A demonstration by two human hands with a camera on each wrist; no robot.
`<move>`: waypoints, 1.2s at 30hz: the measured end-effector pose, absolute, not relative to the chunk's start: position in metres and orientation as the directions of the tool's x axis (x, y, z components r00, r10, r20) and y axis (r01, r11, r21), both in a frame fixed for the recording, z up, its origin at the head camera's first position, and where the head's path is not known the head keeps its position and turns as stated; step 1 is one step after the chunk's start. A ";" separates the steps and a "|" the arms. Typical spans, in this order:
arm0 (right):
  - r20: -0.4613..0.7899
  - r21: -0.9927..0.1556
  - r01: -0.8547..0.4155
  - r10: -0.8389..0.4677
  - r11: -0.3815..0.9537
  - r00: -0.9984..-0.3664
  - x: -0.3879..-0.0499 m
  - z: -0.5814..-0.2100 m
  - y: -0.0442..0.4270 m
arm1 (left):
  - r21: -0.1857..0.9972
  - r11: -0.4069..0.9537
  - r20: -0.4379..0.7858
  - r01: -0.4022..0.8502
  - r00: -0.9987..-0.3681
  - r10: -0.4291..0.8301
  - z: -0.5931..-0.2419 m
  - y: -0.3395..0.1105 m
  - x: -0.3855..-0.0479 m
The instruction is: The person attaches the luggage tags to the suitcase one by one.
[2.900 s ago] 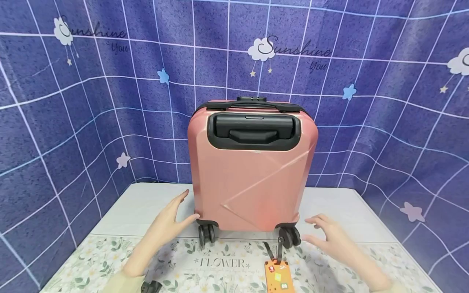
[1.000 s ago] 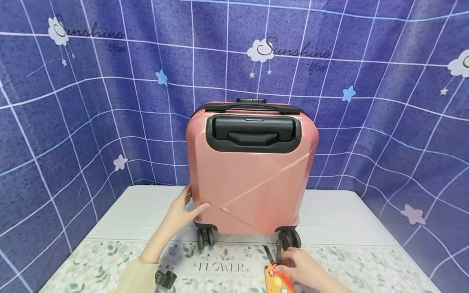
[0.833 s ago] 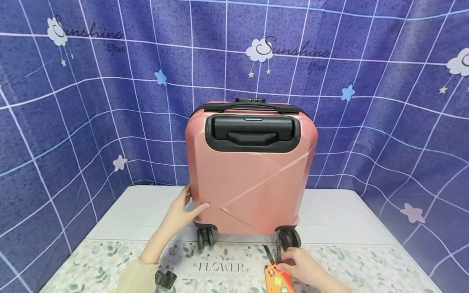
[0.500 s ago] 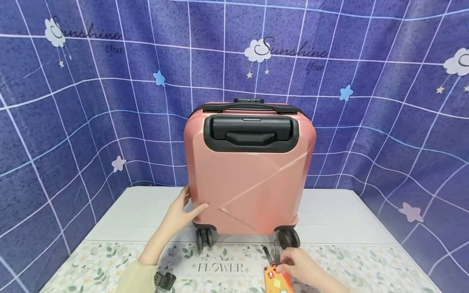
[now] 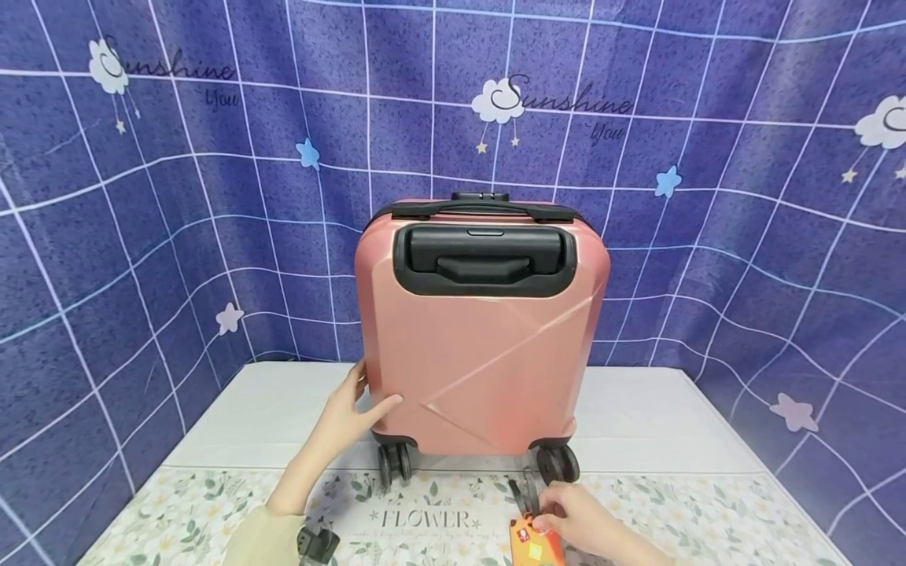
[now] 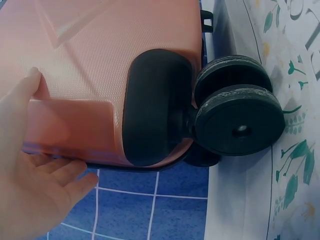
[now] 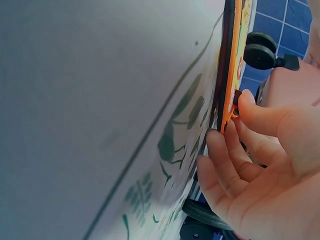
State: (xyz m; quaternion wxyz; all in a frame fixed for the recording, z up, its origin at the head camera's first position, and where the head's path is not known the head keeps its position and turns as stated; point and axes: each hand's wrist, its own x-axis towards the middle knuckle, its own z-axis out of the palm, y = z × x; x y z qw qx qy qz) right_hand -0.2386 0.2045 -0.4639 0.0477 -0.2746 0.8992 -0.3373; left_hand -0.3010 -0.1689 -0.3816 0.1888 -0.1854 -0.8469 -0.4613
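Note:
A pink hard-shell suitcase (image 5: 481, 354) stands upright on its wheels. My left hand (image 5: 347, 417) holds its lower left side, the thumb on the front face and the fingers round the edge. In the left wrist view, that hand (image 6: 37, 195) is beside a black double wheel (image 6: 240, 122). An orange luggage tag (image 5: 535, 549) with a dark strap (image 5: 520, 497) lies before the right front wheel. My right hand (image 5: 576, 519) pinches the tag's strap end. The right wrist view shows the thumb of this hand (image 7: 270, 160) on the tag's (image 7: 233, 70) printed face and fingertips at its underside.
The suitcase stands on a white surface (image 5: 651, 417) with a flower-printed mat (image 5: 233, 503) in front. A blue grid-patterned curtain (image 5: 283, 196) closes off the back and both sides. A black device (image 5: 320, 544) sits by the left wrist.
Both hands were apart from everything at first. The left hand has come onto the suitcase's side, and the right hand has moved down and left and taken hold of the luggage tag.

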 end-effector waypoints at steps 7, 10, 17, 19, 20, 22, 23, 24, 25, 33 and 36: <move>0.153 -0.636 -0.511 -0.554 0.578 -0.818 -0.237 -0.462 0.204 | 0.716 0.509 0.481 0.477 -0.866 0.136 -0.383 -0.169 -0.301; 0.166 -0.652 -0.517 -0.561 0.555 -0.811 -0.235 -0.462 0.205 | 0.714 0.521 0.474 0.468 -0.870 0.133 -0.384 -0.168 -0.302; 0.078 -0.766 -0.408 -0.559 0.496 -0.825 -0.233 -0.456 0.207 | 0.717 0.521 0.467 0.463 -0.874 0.134 -0.385 -0.169 -0.301; 0.072 -0.791 -0.389 -0.559 0.472 -0.826 -0.234 -0.455 0.209 | 0.723 0.519 0.459 0.456 -0.879 0.134 -0.384 -0.169 -0.301; 0.079 -0.798 -0.388 -0.558 0.462 -0.826 -0.234 -0.454 0.210 | 0.725 0.519 0.455 0.453 -0.881 0.132 -0.384 -0.169 -0.301; 0.081 -0.808 -0.377 -0.547 0.453 -0.833 -0.234 -0.453 0.211 | 0.727 0.521 0.449 0.446 -0.884 0.130 -0.384 -0.169 -0.301; 0.081 -0.813 -0.372 -0.545 0.449 -0.835 -0.234 -0.451 0.212 | 0.727 0.522 0.449 0.446 -0.884 0.130 -0.384 -0.169 -0.301; 0.078 -0.818 -0.364 -0.541 0.445 -0.837 -0.234 -0.450 0.212 | 0.726 0.523 0.451 0.447 -0.883 0.129 -0.385 -0.169 -0.301; 0.074 -0.822 -0.356 -0.536 0.444 -0.841 -0.234 -0.449 0.213 | 0.725 0.523 0.452 0.448 -0.882 0.129 -0.385 -0.169 -0.302; 0.030 -0.835 -0.305 -0.516 0.457 -0.856 -0.232 -0.443 0.212 | 0.728 0.525 0.445 0.440 -0.887 0.126 -0.386 -0.169 -0.303; 0.032 -0.833 -0.310 -0.520 0.458 -0.854 -0.231 -0.442 0.211 | 0.729 0.524 0.445 0.441 -0.886 0.126 -0.385 -0.169 -0.302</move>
